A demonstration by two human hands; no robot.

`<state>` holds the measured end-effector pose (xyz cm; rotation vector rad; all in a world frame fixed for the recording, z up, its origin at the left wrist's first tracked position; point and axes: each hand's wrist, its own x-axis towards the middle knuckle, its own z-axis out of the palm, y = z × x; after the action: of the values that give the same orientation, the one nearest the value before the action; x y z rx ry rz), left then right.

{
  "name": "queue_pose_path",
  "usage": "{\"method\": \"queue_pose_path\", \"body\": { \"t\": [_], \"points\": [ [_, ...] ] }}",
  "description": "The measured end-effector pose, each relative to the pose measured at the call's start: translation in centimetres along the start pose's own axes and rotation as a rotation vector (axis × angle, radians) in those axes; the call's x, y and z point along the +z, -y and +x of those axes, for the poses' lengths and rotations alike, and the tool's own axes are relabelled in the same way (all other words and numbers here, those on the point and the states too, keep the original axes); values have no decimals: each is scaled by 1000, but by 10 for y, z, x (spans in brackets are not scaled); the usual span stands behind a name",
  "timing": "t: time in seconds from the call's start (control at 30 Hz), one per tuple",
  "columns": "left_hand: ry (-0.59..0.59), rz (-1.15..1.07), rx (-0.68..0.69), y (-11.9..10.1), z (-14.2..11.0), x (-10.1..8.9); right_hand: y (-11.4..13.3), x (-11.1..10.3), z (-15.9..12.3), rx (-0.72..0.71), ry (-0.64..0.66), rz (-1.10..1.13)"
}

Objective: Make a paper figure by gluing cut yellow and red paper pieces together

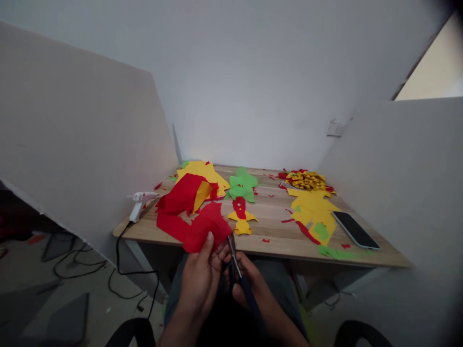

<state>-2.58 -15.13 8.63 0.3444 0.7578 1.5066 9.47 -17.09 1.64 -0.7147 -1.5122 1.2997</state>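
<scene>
My left hand (pixel 204 265) pinches a red sheet (pixel 208 224), paper or felt by its look, thumb on top and fingers beneath, at the table's front edge. In my right hand (pixel 249 277) is a pair of scissors (pixel 234 255), its blades pointing up and away from me. The blade tips meet the right edge of the red sheet; whether they are parted there I cannot make out. Just beyond lie a yellow cut-out (pixel 243 226) and a small red cut-out (pixel 239 207). Dark handles of the scissors are partly hidden by my right fingers.
A white glue gun (pixel 139 205) with a hanging cord stands at the table's left edge. Red and yellow sheets (pixel 197 171), a green piece (pixel 243 184) and a yellow folded pile (pixel 306 180) lie farther back. At right are yellow scraps (pixel 313 207) and a phone (pixel 355 230).
</scene>
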Motion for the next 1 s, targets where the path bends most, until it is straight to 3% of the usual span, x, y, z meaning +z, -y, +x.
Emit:
{"method": "queue_pose_path", "body": {
  "t": [0.1,0.47,0.7,0.9,1.0],
  "points": [
    [-6,0,-16,-1,0,1,1,4,2,-9,19,23],
    [46,50,31,-3,0,-2,4,9,8,88,-115,13],
    [133,73,0,-9,4,-5,4,10,11,185,-170,10],
    [164,113,-54,-15,6,-11,9,8,7,68,-199,-103],
    [158,172,-63,-18,2,-12,12,7,7,98,-154,-115]
  ]
}}
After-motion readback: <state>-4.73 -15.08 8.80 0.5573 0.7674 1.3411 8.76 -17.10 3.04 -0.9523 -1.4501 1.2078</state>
